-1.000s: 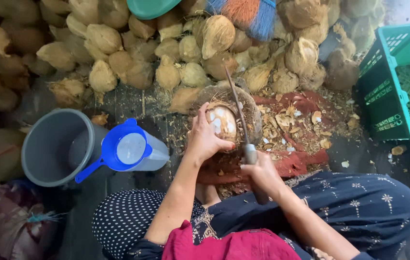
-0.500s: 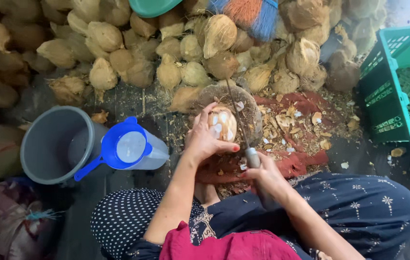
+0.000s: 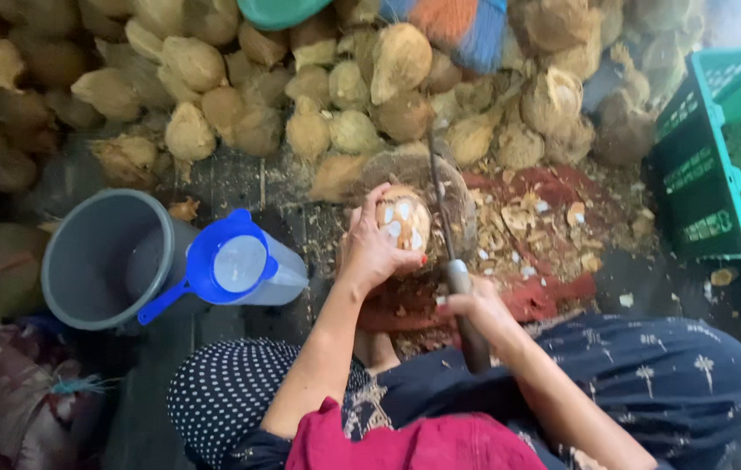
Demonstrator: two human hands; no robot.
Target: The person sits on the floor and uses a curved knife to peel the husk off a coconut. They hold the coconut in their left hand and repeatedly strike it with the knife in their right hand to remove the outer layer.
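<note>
Coconut (image 3: 401, 222) at centre frame, cupped in my left hand (image 3: 370, 248) on the round chopping block (image 3: 466, 187), partly pared so white patches show through the brown shell.

My left fingers wrap its near side and hold it firm against the block; my right hand (image 3: 473, 309) is clenched around the dark handle of the long knife (image 3: 442, 209), whose blade runs up just right of the nut. To do this paring well, I judge I should keep my left fingertips behind the blade's line, turn the nut a little between cuts, and take thin glancing strokes away from my palm. Shell chips (image 3: 527, 222) litter the red cloth (image 3: 553, 187) right of the block. A grey bucket (image 3: 96, 261) and blue-lidded jug (image 3: 235, 265) stand at left, husked coconuts (image 3: 214, 96) are heaped along the top, and a green crate (image 3: 718, 148) sits at right.
</note>
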